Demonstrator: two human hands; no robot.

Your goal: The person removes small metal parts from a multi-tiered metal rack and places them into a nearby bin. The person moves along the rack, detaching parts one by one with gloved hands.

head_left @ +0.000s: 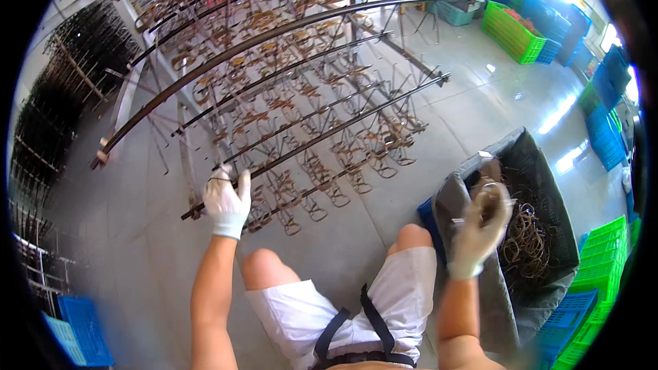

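White shorts (288, 312) w/ black straps (373, 318) are seen nearest, before a rack (274, 33) hung w/ brown wire pieces (281, 104). Gloved L. hand (227, 202) is placed at rack's lower rod (301, 149), thumb spread from fingers; whether rod's gripped can't be told. Gloved R. hand (482, 229) is blurred over grey bin (545, 164) w/ wire tangle (524, 240) inside; fingers' hold unclear.

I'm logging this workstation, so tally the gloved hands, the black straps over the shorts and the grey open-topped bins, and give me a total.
Gloved hands: 2 (left hand, right hand)
Black straps: 2
Grey open-topped bin: 1
Total: 5
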